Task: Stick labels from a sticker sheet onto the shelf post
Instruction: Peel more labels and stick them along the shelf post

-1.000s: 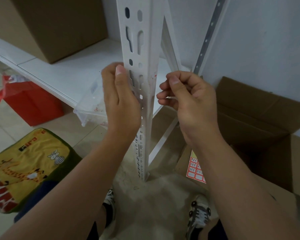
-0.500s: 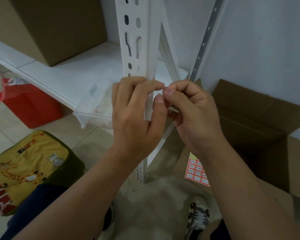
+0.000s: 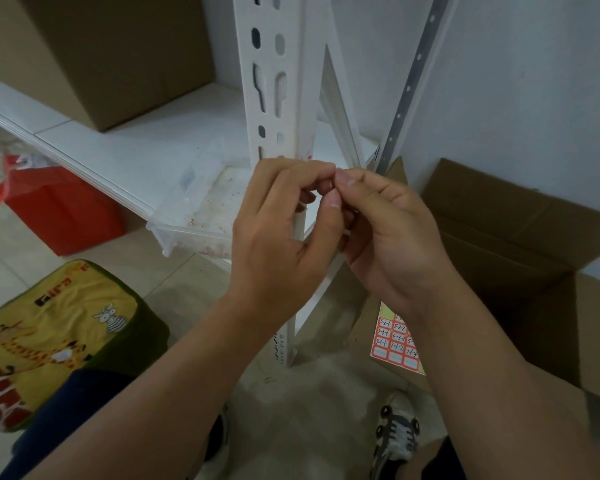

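Note:
The white slotted shelf post [image 3: 274, 98] stands upright in the middle. My left hand [image 3: 278, 244] and my right hand [image 3: 388, 237] meet right in front of it at shelf height. Both have curled fingers, and their fingertips pinch together on a small label that the fingers almost fully hide. The sticker sheet [image 3: 395, 344], with red-framed handwritten labels, lies below my right wrist against a cardboard flap, and my forearm partly covers it.
An open cardboard box [image 3: 516, 237] sits on the floor at right. A closed box [image 3: 111, 57] stands on the white shelf board [image 3: 118, 147], with a clear plastic tray [image 3: 194, 209] at its edge. A red bin [image 3: 59, 216] and a yellow cushion [image 3: 49, 334] are at left.
My left hand has left the post's face and curled in toward my right hand. The fingertips of both hands now meet in front of the post's edge.

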Available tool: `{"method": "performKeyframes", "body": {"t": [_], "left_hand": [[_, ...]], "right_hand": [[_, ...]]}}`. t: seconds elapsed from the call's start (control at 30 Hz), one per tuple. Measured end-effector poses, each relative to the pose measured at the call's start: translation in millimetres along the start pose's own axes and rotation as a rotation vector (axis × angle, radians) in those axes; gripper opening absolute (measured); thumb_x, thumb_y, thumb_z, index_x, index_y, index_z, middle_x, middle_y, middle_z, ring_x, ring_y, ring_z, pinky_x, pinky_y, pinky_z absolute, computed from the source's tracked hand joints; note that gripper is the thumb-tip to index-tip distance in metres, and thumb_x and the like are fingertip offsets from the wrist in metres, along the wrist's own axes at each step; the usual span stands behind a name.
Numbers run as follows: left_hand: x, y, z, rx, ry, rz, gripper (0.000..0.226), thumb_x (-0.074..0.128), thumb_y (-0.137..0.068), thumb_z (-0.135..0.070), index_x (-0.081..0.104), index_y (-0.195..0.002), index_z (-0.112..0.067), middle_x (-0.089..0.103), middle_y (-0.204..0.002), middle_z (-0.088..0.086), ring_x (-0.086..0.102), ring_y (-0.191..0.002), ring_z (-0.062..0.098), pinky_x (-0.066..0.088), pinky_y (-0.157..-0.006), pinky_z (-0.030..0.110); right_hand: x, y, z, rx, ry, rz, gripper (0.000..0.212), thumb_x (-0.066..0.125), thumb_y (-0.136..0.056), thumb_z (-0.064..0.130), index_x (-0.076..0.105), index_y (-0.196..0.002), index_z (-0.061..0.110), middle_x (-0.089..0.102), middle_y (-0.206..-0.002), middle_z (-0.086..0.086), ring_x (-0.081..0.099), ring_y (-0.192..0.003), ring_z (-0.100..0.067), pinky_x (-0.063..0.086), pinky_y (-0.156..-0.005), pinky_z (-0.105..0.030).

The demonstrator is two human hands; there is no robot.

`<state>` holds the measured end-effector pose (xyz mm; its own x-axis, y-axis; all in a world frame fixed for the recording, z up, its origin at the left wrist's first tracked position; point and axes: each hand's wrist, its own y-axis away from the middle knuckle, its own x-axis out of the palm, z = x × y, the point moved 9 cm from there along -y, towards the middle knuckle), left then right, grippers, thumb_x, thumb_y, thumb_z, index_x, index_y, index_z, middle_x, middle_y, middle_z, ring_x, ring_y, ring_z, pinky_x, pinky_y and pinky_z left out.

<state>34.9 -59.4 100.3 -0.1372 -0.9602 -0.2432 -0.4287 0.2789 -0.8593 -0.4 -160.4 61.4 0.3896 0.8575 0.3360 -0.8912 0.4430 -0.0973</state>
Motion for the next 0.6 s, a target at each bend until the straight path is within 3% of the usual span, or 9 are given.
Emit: {"method": "performKeyframes", "body": {"t": [0.13, 0.27, 0.4, 0.5, 0.6], "left_hand": [[-4, -2, 2, 0.019, -0.027, -0.020, 0.010, 0.062, -0.091, -0.002, 0.069, -0.094, 0.006, 0.057, -0.093, 0.006, 0.054, -0.086, 0.011, 0.043, -0.078, 0.011], [-12, -3, 8, 0.008, -0.090, -0.079, 0.015, 0.059, -0.094, -0.003, 0.067, -0.083, 0.005, 0.053, -0.084, 0.002, 0.047, -0.080, 0.003, 0.040, -0.072, 0.008], [-28, -10, 16, -0.080, -0.108, -0.193, 0.025, 0.053, -0.096, -0.009, 0.054, -0.071, -0.006, 0.047, -0.070, 0.002, 0.036, -0.061, 0.000, 0.035, -0.062, 0.005], [-44, -16, 56, -0.307, -0.133, -0.191, 0.047, 0.049, -0.100, -0.031, 0.047, -0.063, -0.003, 0.050, -0.055, 0.008, 0.047, -0.050, 0.013, 0.037, -0.050, 0.019], [-49, -18, 110, -0.524, -0.228, -0.036, 0.058, 0.044, -0.100, -0.042, 0.055, -0.070, 0.006, 0.059, -0.063, 0.016, 0.060, -0.063, 0.031, 0.051, -0.064, 0.040]], "right_hand": [[-1, -3, -6, 0.024, -0.052, 0.022, 0.025, 0.056, -0.090, 0.025, 0.065, -0.088, 0.002, 0.052, -0.080, -0.017, 0.055, -0.068, -0.020, 0.046, -0.058, -0.029], [3, -4, -9, 0.042, -0.105, 0.091, 0.030, 0.047, -0.091, 0.024, 0.069, -0.083, 0.005, 0.058, -0.068, -0.010, 0.060, -0.061, -0.018, 0.050, -0.056, -0.028], [3, -4, -7, 0.013, -0.036, 0.090, 0.033, 0.045, -0.091, 0.025, 0.068, -0.087, 0.001, 0.060, -0.067, -0.011, 0.062, -0.063, -0.023, 0.051, -0.059, -0.029], [-5, -5, -7, -0.007, 0.005, 0.028, 0.032, 0.046, -0.090, 0.025, 0.068, -0.088, 0.002, 0.061, -0.069, -0.010, 0.062, -0.064, -0.022, 0.050, -0.059, -0.029], [-12, -6, -7, -0.037, 0.044, -0.037, 0.030, 0.045, -0.092, 0.023, 0.068, -0.086, 0.005, 0.060, -0.068, -0.009, 0.061, -0.064, -0.022, 0.050, -0.059, -0.029]]}}
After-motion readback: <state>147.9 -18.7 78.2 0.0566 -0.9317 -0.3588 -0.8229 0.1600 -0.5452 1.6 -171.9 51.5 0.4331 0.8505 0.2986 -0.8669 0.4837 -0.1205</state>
